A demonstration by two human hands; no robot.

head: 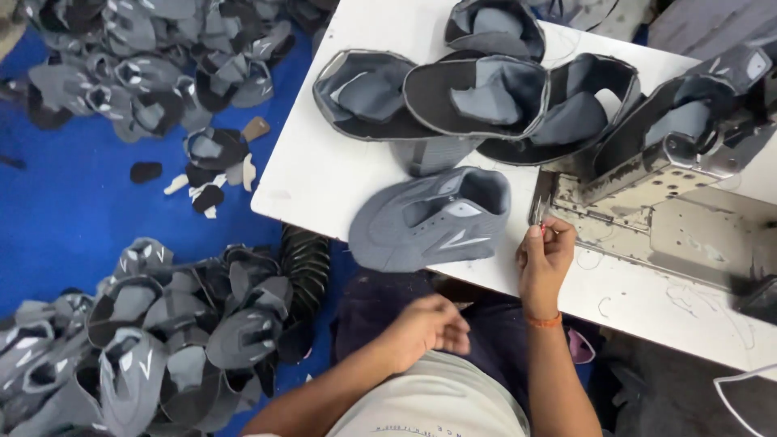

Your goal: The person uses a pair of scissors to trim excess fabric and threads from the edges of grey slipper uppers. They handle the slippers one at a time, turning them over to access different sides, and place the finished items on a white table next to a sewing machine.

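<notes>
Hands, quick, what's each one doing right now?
Left hand: loosely curled over the lap, holding nothing visible.
Right hand: fingers pinched at the table edge; what they pinch cannot be told.

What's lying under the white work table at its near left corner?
Under the white work table, a stack of black curved pieces pokes out above the blue floor; the tabletop hides everything farther in.

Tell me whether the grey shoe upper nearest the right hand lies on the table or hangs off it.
On the table, overhanging: the grey shoe upper rests on the white table, its lower edge past the rim, beside the right hand.
</notes>
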